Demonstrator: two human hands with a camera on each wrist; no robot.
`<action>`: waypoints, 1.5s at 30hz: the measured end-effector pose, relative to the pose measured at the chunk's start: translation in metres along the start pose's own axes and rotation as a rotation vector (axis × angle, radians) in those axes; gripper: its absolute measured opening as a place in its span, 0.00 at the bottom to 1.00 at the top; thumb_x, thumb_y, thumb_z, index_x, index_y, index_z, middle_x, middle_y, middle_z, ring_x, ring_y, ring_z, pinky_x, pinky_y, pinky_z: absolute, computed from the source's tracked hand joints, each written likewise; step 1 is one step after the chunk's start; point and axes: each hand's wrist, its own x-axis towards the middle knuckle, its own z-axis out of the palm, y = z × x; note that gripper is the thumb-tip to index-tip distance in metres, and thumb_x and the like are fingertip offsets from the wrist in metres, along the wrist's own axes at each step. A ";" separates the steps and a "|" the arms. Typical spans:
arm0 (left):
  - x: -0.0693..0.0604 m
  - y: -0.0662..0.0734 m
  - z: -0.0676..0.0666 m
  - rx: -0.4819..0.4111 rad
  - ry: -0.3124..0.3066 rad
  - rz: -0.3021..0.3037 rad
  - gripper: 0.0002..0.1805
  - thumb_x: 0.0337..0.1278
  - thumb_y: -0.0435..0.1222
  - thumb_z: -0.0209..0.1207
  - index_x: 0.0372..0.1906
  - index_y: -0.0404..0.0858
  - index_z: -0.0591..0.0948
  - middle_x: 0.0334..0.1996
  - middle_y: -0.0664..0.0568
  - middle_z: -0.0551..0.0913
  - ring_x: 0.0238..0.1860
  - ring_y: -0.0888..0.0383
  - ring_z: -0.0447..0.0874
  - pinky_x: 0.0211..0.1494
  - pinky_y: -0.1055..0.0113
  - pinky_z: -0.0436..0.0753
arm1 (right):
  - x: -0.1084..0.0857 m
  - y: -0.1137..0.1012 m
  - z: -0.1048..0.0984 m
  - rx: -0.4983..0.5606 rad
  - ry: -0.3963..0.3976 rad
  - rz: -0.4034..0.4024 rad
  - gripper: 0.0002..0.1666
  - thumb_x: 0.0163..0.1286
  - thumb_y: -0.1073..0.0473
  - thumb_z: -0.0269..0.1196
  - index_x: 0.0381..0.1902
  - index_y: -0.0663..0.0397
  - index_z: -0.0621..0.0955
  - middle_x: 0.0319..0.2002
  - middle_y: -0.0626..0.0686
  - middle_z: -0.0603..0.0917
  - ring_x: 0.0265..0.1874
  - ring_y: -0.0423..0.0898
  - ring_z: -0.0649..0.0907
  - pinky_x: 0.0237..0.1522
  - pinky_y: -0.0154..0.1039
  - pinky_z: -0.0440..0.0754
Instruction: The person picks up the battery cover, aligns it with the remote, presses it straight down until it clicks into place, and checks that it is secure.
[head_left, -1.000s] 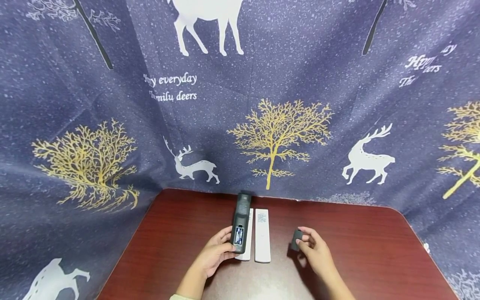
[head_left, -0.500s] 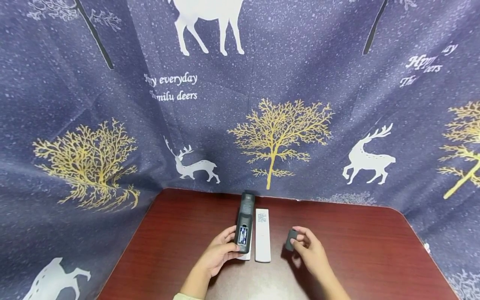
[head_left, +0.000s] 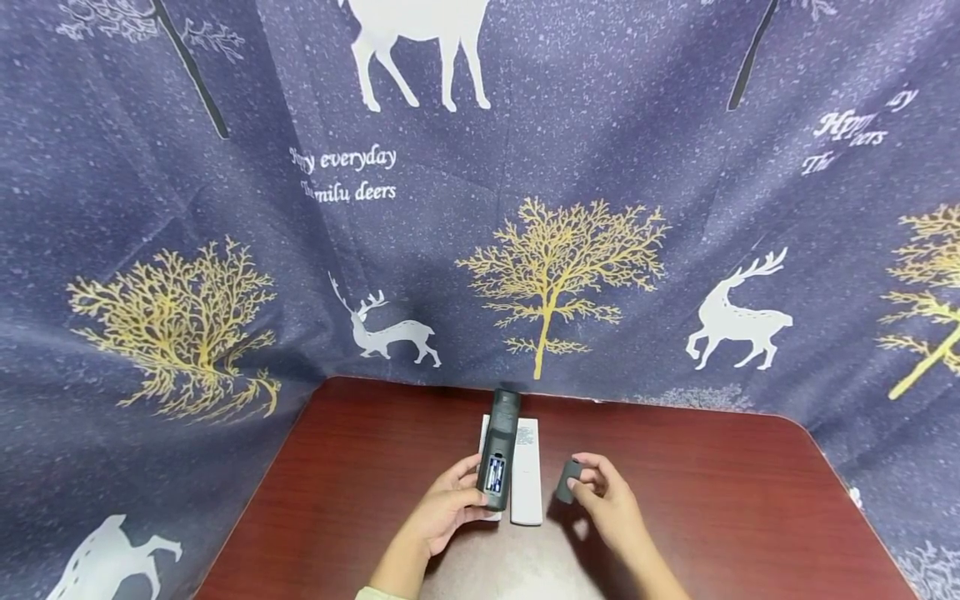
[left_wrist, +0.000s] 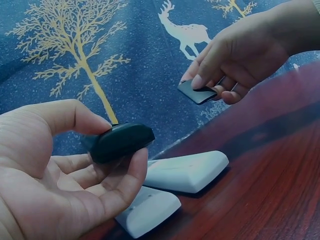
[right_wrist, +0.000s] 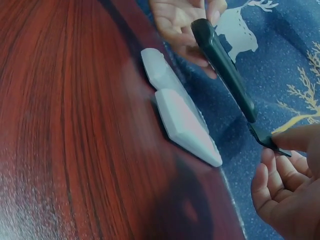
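Observation:
My left hand [head_left: 444,510] grips a dark remote control [head_left: 504,425] near its lower end, above the table. Its back faces up, and batteries [head_left: 495,475] show in the uncovered compartment. To the right, my right hand [head_left: 611,504] pinches a small dark battery cover [head_left: 567,482] between thumb and fingers, apart from the remote. In the left wrist view the cover [left_wrist: 197,93] is held flat by the thumb on top. Two white remotes lie side by side on the table; the right one [head_left: 527,483] shows plainly, the left one is mostly hidden under the dark remote.
The reddish-brown wooden table [head_left: 720,500] spreads out on both sides of the hands. A dark blue cloth [head_left: 420,250] printed with deer and trees hangs right behind its far edge. In the right wrist view both white remotes [right_wrist: 185,127] lie beneath the held parts.
The dark remote has moved a little to the right with my left hand, now between the white remotes. My right hand has brought the battery cover leftward, nearer to it.

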 end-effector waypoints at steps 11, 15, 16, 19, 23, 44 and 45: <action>0.001 -0.002 0.007 -0.009 -0.018 -0.007 0.44 0.52 0.24 0.55 0.77 0.31 0.55 0.62 0.36 0.79 0.45 0.53 0.88 0.54 0.53 0.85 | -0.002 -0.003 0.011 0.113 -0.025 -0.047 0.23 0.65 0.67 0.67 0.58 0.59 0.78 0.35 0.58 0.88 0.30 0.41 0.84 0.38 0.31 0.81; 0.001 -0.003 0.008 -0.032 -0.035 -0.001 0.45 0.52 0.23 0.54 0.78 0.31 0.53 0.63 0.35 0.77 0.46 0.53 0.88 0.56 0.47 0.85 | -0.003 -0.006 0.015 0.127 -0.032 -0.051 0.23 0.65 0.67 0.67 0.58 0.58 0.78 0.35 0.58 0.88 0.31 0.41 0.84 0.37 0.31 0.81; 0.001 -0.003 0.009 -0.037 -0.038 0.001 0.45 0.52 0.23 0.54 0.78 0.31 0.53 0.63 0.36 0.77 0.46 0.52 0.88 0.57 0.46 0.85 | -0.003 -0.007 0.016 0.130 -0.034 -0.051 0.23 0.65 0.68 0.67 0.58 0.58 0.78 0.35 0.58 0.87 0.31 0.41 0.84 0.37 0.31 0.81; 0.001 -0.003 0.011 -0.044 -0.046 0.001 0.46 0.51 0.22 0.53 0.78 0.32 0.53 0.64 0.36 0.76 0.47 0.51 0.87 0.56 0.44 0.84 | -0.003 -0.009 0.019 0.142 -0.037 -0.053 0.23 0.64 0.68 0.67 0.57 0.58 0.78 0.34 0.59 0.87 0.30 0.41 0.83 0.37 0.30 0.80; 0.001 -0.003 0.014 -0.051 -0.057 -0.001 0.46 0.51 0.22 0.52 0.79 0.32 0.53 0.66 0.33 0.73 0.48 0.50 0.87 0.55 0.44 0.85 | -0.004 -0.012 0.023 0.151 -0.050 -0.078 0.23 0.64 0.69 0.67 0.57 0.59 0.78 0.34 0.59 0.88 0.30 0.40 0.83 0.38 0.31 0.80; 0.003 -0.006 0.023 -0.034 -0.073 -0.008 0.47 0.49 0.22 0.54 0.78 0.32 0.54 0.66 0.33 0.75 0.49 0.50 0.87 0.53 0.53 0.87 | -0.004 -0.022 0.038 0.148 -0.098 -0.138 0.20 0.64 0.67 0.67 0.55 0.58 0.80 0.31 0.57 0.87 0.30 0.44 0.82 0.39 0.31 0.78; 0.004 -0.006 0.024 -0.033 -0.073 -0.009 0.47 0.48 0.22 0.54 0.78 0.32 0.54 0.65 0.33 0.75 0.49 0.50 0.87 0.53 0.53 0.87 | -0.004 -0.023 0.038 0.147 -0.099 -0.141 0.20 0.65 0.67 0.67 0.54 0.57 0.80 0.31 0.57 0.87 0.30 0.43 0.82 0.39 0.31 0.78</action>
